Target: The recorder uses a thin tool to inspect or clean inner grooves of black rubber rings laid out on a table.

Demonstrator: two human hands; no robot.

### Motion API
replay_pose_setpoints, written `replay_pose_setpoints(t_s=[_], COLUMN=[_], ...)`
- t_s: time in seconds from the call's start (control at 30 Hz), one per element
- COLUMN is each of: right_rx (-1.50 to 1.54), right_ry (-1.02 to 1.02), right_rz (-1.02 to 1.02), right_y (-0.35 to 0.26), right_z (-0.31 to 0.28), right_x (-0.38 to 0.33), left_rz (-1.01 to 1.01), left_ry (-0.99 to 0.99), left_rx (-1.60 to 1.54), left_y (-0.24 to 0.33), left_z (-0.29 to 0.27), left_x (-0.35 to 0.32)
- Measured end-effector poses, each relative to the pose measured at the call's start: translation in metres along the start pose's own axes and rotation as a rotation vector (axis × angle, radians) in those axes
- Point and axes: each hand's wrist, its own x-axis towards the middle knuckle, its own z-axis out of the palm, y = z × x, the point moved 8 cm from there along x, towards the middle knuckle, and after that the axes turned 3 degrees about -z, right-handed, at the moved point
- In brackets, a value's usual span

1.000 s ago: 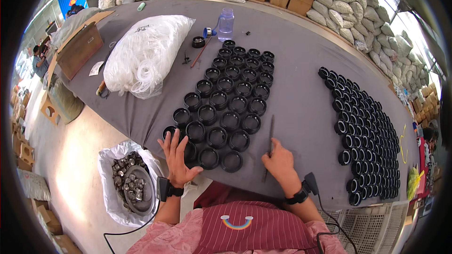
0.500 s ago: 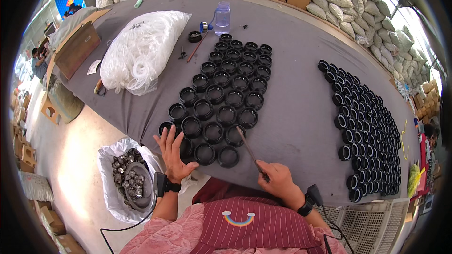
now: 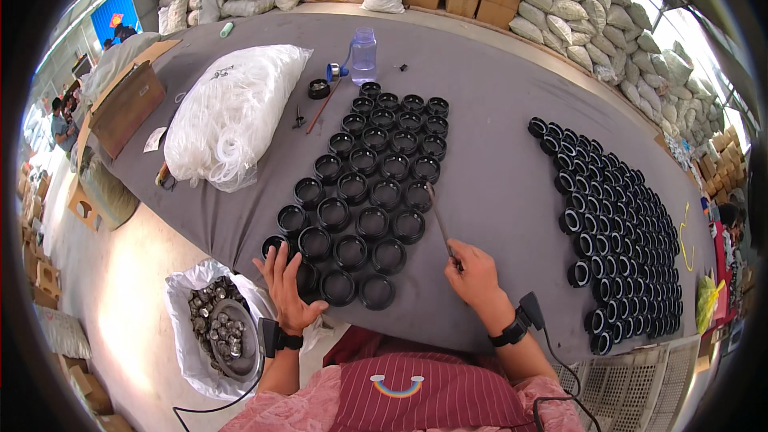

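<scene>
My right hand is closed around one end of a thin dark stick. The stick's far tip touches or hovers at the rim of a black ring in the rightmost column; I cannot tell which. Fingers spread, my left hand lies at the near left corner of this block of black round rings, its fingertips against or over the nearest ones. It grips nothing that I can see. The rings stand in slanting rows on the grey cloth.
More black rings fill the right side of the table. A clear bag of translucent rings, a blue bottle and a red-brown rod lie farther off. Below the left edge stands a white-lined container of small metal parts.
The stick's tip has moved away from me along the right column, from a nearer ring to one farther up. My left hand stays at the same corner. The whole view has shifted slightly.
</scene>
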Motion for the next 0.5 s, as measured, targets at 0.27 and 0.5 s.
replay_pose_setpoints(t_s=[0.27,0.5], right_rx=[0.060,-0.011], right_ry=[0.006,0.060], right_rz=[0.155,0.216], right_y=[0.040,0.083], right_z=[0.008,0.015], right_x=[0.048,0.077], left_rz=[-0.013,-0.024], left_ry=[0.013,-0.002], left_rx=[0.010,0.032], left_y=[-0.004,-0.002], left_z=[0.000,0.000], left_x=[-0.002,-0.005])
